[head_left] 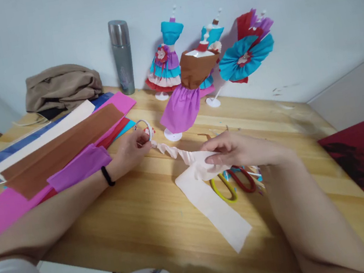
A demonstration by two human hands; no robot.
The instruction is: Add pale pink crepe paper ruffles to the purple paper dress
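Observation:
A pale pink crepe paper strip [210,204] stretches between my hands, its left part twisted and gathered, its wide flat tail folding down toward the table's front edge. My left hand [133,147] pinches the twisted end, close to a white ring-shaped item [148,130] that may be a tape roll. Thumb and fingers of my right hand [231,149] are closed on the wider part of the strip. Beneath that hand lie scissors with a yellow handle [224,188] and a red handle [243,180]; their blades are hidden.
Coloured paper sheets [62,152] cover the table's left side, before a brown cloth bundle [62,86]. A metal flask [123,57] stands by the wall. Several small dress forms in paper dresses [181,111] stand at the back. Paper scraps lie around the scissors.

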